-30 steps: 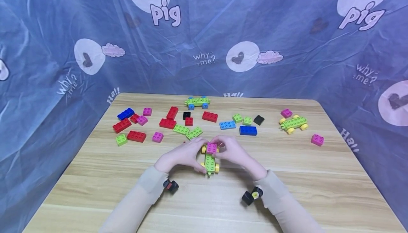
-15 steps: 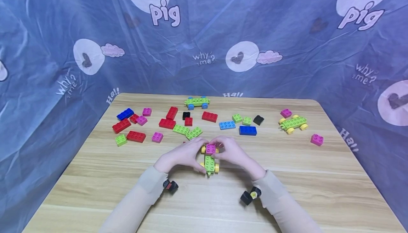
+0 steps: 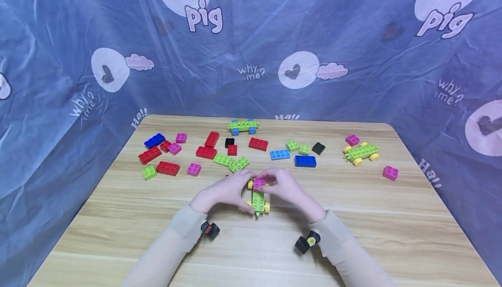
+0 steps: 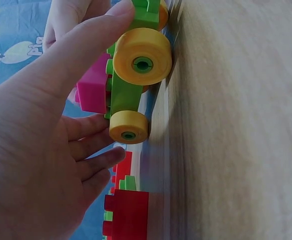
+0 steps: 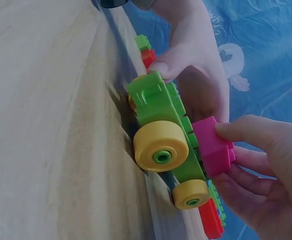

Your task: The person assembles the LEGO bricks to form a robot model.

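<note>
A lime-green toy car base (image 3: 258, 202) with yellow wheels stands lengthwise on the table in front of me. My left hand (image 3: 225, 190) holds it along its length, thumb at the near end and fingers by the far wheel. On the far half of its studs sits a square pink brick (image 3: 258, 183), which my right hand (image 3: 285, 186) pinches between thumb and fingers. In the right wrist view the pink brick (image 5: 211, 146) lies against the studs, some of which show beneath it. Whether it is pressed fully down I cannot tell.
Loose bricks lie beyond my hands, among them a red brick (image 3: 167, 168), a dark blue brick (image 3: 305, 161) and a light blue brick (image 3: 280, 154). A blue-wheeled car base (image 3: 242, 126) stands at the back edge, and another yellow-wheeled car base (image 3: 361, 152) at the right.
The pink brick has shifted slightly left on the car base, and my right thumb now covers more of its near side. My left hand and the car base have hardly moved.
</note>
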### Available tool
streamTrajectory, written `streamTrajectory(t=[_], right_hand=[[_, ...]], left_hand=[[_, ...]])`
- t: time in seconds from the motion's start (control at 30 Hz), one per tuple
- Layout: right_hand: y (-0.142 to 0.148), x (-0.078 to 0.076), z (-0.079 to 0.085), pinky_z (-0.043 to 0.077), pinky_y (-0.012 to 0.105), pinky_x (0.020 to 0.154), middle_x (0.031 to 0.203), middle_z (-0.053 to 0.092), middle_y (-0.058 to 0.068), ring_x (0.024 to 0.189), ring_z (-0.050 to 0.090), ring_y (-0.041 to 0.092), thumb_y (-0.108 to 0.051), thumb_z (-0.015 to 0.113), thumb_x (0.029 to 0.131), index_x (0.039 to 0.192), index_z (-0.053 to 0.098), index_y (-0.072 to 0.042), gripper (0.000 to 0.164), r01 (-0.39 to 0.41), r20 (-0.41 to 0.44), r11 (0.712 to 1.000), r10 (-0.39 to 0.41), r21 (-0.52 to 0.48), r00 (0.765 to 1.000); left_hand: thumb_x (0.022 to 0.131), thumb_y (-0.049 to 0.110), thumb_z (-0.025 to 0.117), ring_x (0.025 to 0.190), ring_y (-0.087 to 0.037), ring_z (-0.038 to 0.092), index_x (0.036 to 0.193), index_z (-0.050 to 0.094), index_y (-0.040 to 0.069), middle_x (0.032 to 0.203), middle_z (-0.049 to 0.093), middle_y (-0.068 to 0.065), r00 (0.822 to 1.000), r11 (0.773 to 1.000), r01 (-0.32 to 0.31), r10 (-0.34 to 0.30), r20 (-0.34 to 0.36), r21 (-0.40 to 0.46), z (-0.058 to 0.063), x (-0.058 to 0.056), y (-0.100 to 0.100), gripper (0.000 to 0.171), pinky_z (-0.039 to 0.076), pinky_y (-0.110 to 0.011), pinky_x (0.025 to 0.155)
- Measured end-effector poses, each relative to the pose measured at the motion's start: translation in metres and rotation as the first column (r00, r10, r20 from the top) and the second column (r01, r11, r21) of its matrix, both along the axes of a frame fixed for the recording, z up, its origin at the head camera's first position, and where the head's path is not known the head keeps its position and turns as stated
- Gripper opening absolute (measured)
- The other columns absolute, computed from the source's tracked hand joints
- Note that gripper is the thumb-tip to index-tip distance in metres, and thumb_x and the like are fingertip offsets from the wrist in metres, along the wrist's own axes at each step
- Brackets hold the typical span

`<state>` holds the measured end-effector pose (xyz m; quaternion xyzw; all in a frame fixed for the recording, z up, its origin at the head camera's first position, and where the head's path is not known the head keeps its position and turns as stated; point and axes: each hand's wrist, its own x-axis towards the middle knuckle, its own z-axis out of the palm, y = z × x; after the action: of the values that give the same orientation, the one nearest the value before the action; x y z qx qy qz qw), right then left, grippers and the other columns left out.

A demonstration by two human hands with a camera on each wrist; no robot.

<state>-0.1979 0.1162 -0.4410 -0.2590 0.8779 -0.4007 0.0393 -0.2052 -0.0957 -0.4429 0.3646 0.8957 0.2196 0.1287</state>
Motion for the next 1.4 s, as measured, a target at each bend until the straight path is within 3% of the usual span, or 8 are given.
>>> streamTrajectory(t=[0.33,1.0,1.4], right_hand=[[-0.0032,0.0015,0.0031,0.056,0.030,0.079,0.097,0.072,0.010,0.086,0.067,0.019,-0.012,0.077,0.078,0.102,0.072,-0.002,0.027,0.022,-0.006,1.000,-0.023,-0.007,1.000],[-0.0040,0.0019,0.0052,0.056,0.032,0.082,0.101,0.071,0.011,0.091,0.067,0.021,-0.012,0.077,0.079,0.105,0.072,-0.003,0.029,0.001,0.024,1.000,-0.001,0.015,1.000],[-0.0056,0.0025,0.0055,0.055,0.035,0.083,0.100,0.072,0.012,0.090,0.067,0.022,-0.009,0.076,0.077,0.105,0.071,-0.002,0.029,0.040,0.046,0.999,-0.042,0.028,0.998]], left_hand=[[0.061,0.054,0.085,0.132,-0.023,0.043,0.140,0.043,0.004,0.140,0.048,-0.006,1.000,1.000,-0.002,0.002,0.005,0.006,-0.0006,0.0002,0.0002,0.103,0.036,-0.040,0.111],[0.060,0.057,0.084,0.132,-0.021,0.043,0.141,0.043,0.004,0.140,0.048,-0.005,1.000,1.000,-0.009,0.009,-0.010,-0.013,-0.0030,-0.0008,0.0007,0.105,0.036,-0.039,0.111],[0.061,0.056,0.084,0.134,-0.022,0.042,0.142,0.042,0.006,0.142,0.047,-0.005,1.000,1.000,-0.020,0.020,-0.001,-0.019,-0.0023,0.0004,0.0020,0.104,0.035,-0.039,0.112]])
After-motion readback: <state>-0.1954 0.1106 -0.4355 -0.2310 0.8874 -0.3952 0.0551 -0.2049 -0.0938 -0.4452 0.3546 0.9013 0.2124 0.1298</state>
